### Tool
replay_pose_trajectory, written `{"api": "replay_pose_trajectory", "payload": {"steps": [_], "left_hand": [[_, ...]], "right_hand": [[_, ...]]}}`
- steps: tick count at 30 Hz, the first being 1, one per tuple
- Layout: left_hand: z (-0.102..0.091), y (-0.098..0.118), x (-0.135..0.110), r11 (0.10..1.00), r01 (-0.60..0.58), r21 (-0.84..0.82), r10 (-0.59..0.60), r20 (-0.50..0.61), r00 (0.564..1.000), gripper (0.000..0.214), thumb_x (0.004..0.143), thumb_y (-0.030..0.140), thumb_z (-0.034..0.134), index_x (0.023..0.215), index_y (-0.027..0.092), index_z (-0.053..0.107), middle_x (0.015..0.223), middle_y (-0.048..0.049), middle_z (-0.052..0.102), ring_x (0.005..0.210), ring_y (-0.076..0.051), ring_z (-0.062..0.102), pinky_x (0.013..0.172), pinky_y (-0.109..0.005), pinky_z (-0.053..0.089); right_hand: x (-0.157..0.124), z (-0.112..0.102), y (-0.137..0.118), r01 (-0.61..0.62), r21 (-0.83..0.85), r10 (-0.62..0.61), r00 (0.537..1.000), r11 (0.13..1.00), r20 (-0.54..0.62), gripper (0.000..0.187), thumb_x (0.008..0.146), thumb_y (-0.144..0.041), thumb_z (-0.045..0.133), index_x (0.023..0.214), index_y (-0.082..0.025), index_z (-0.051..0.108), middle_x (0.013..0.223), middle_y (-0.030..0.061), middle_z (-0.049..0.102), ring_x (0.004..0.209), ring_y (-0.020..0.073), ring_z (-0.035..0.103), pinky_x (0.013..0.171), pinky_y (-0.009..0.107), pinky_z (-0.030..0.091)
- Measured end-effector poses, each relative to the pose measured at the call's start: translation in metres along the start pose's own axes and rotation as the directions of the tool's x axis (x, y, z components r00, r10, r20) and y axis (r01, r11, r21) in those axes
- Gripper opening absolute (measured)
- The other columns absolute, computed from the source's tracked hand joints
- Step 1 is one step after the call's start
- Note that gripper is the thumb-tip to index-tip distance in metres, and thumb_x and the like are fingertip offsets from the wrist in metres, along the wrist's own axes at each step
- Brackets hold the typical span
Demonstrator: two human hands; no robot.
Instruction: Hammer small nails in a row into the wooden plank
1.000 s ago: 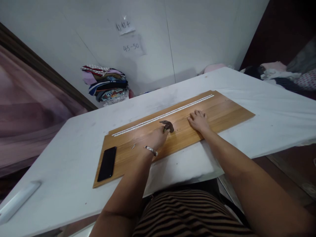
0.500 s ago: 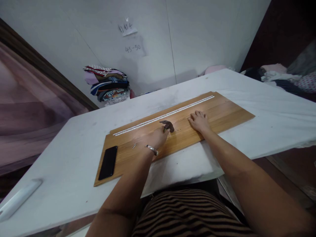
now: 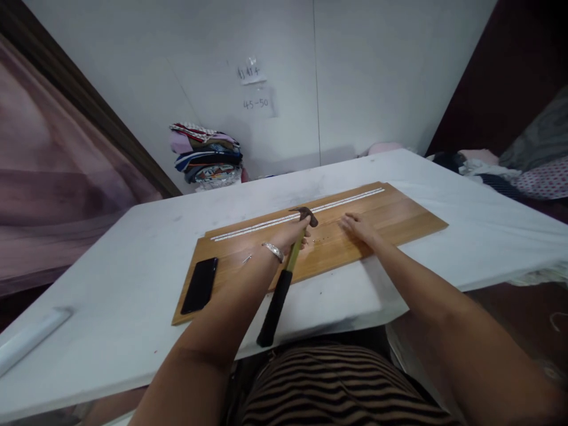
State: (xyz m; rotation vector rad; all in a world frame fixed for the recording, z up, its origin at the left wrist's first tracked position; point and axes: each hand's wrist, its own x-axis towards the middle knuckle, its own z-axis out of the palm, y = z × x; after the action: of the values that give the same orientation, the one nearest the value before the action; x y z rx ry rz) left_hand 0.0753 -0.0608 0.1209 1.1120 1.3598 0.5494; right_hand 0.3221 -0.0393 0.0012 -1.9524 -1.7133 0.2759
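Observation:
My left hand (image 3: 288,238) grips a hammer (image 3: 284,278) high on its shaft, just under the dark metal head. The head is lifted above a long wooden board (image 3: 399,216). The black handle slants back toward my body. My right hand (image 3: 357,226) rests on the board to the right of the hammer, fingers curled down against the wood; what they hold, if anything, is too small to see. A thin white strip (image 3: 337,204) runs along the board's far edge. Small dark specks lie on the wood between my hands.
A black phone (image 3: 199,284) lies at the board's left end, with a loose nail (image 3: 247,258) beside it. The board sits on a white-covered table (image 3: 133,248). A pile of folded cloth (image 3: 206,157) stands by the wall. A white bar (image 3: 31,334) lies at the table's left.
My left hand has raised the hammer off the board, so the handle now shows. My head has tilted, shifting the view. My right hand stays on the board.

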Motion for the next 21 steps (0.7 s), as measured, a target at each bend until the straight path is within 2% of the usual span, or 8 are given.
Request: {"api": "replay_pose_trajectory", "payload": {"steps": [2, 4, 6, 9, 12, 15, 18, 21], "left_hand": [[0.005, 0.008, 0.002, 0.995, 0.010, -0.104, -0.010, 0.000, 1.000, 0.039, 0.102, 0.054, 0.052, 0.100, 0.016, 0.060, 0.073, 0.0006, 0.058, 0.054, -0.009, 0.050, 0.055, -0.023, 0.044], [0.012, 0.014, 0.004, 0.979, 0.004, -0.203, -0.004, -0.001, 1.000, 0.041, 0.102, 0.055, 0.050, 0.098, 0.016, 0.060, 0.072, -0.0003, 0.059, 0.056, -0.010, 0.052, 0.057, -0.024, 0.046], [0.021, 0.018, 0.004, 0.954, -0.001, -0.300, 0.008, 0.024, 1.000, 0.044, 0.101, 0.058, 0.050, 0.097, 0.016, 0.060, 0.068, -0.0008, 0.058, 0.056, -0.012, 0.054, 0.059, -0.025, 0.049], [0.035, 0.018, -0.003, 0.933, -0.045, -0.357, 0.075, 0.069, 0.995, 0.048, 0.099, 0.064, 0.050, 0.094, 0.017, 0.061, 0.066, -0.0018, 0.058, 0.055, -0.013, 0.055, 0.056, -0.026, 0.049], [0.037, 0.014, -0.016, 0.936, -0.156, -0.314, 0.213, 0.156, 0.965, 0.037, 0.102, 0.048, 0.049, 0.094, 0.016, 0.065, 0.069, -0.0037, 0.063, 0.058, -0.013, 0.059, 0.058, -0.026, 0.050], [0.020, 0.007, -0.027, 0.944, -0.276, -0.183, 0.308, 0.179, 0.934, 0.019, 0.094, 0.032, 0.064, 0.099, 0.014, 0.068, 0.082, -0.0064, 0.072, 0.071, -0.014, 0.066, 0.070, -0.026, 0.053], [-0.015, -0.008, -0.034, 0.953, -0.292, 0.081, 0.290, 0.037, 0.956, 0.022, 0.090, 0.034, 0.067, 0.097, 0.014, 0.070, 0.102, -0.0105, 0.077, 0.085, -0.019, 0.072, 0.078, -0.030, 0.055], [-0.058, -0.034, -0.038, 0.869, -0.305, 0.390, 0.388, -0.152, 0.909, 0.021, 0.090, 0.032, 0.061, 0.097, 0.016, 0.073, 0.108, -0.0102, 0.078, 0.102, -0.024, 0.072, 0.087, -0.032, 0.055]], "right_hand": [[-0.015, 0.000, -0.023, -0.076, 0.443, 0.021, 0.991, 0.893, 0.128, 0.035, 0.097, -0.036, 0.051, 0.124, -0.022, 0.070, 0.126, 0.0110, 0.073, 0.116, 0.0221, 0.067, 0.099, 0.039, 0.052], [-0.035, 0.001, -0.054, -0.201, 0.736, -0.004, 0.963, 0.647, 0.268, 0.037, 0.095, -0.044, 0.059, 0.126, -0.025, 0.065, 0.118, 0.0088, 0.075, 0.106, 0.0216, 0.071, 0.087, 0.037, 0.058], [-0.053, -0.002, -0.083, -0.334, 0.837, -0.066, 0.915, 0.433, 0.399, 0.041, 0.091, -0.049, 0.066, 0.126, -0.029, 0.060, 0.106, 0.0045, 0.075, 0.090, 0.0193, 0.073, 0.072, 0.031, 0.058], [-0.067, -0.014, -0.113, -0.379, 0.872, -0.091, 0.901, 0.311, 0.424, 0.037, 0.086, -0.053, 0.071, 0.109, -0.029, 0.055, 0.082, -0.0031, 0.068, 0.063, 0.0143, 0.067, 0.057, 0.026, 0.054], [-0.067, -0.030, -0.122, -0.327, 0.853, -0.057, 0.923, 0.407, 0.381, 0.033, 0.084, -0.047, 0.073, 0.096, -0.026, 0.050, 0.066, -0.0069, 0.058, 0.046, 0.0095, 0.051, 0.042, 0.021, 0.042], [-0.065, -0.042, -0.119, -0.236, 0.797, -0.052, 0.947, 0.556, 0.317, 0.027, 0.083, -0.037, 0.071, 0.096, -0.026, 0.050, 0.063, -0.0086, 0.055, 0.041, 0.0084, 0.045, 0.037, 0.020, 0.037], [-0.066, -0.044, -0.110, -0.228, 0.710, -0.038, 0.941, 0.666, 0.337, 0.022, 0.082, -0.031, 0.068, 0.091, -0.025, 0.049, 0.058, -0.0102, 0.050, 0.038, 0.0082, 0.043, 0.036, 0.021, 0.035], [-0.071, -0.038, -0.099, -0.254, 0.637, 0.007, 0.932, 0.728, 0.363, 0.020, 0.083, -0.029, 0.067, 0.087, -0.026, 0.047, 0.055, -0.0111, 0.047, 0.036, 0.0078, 0.039, 0.035, 0.020, 0.033]]}}
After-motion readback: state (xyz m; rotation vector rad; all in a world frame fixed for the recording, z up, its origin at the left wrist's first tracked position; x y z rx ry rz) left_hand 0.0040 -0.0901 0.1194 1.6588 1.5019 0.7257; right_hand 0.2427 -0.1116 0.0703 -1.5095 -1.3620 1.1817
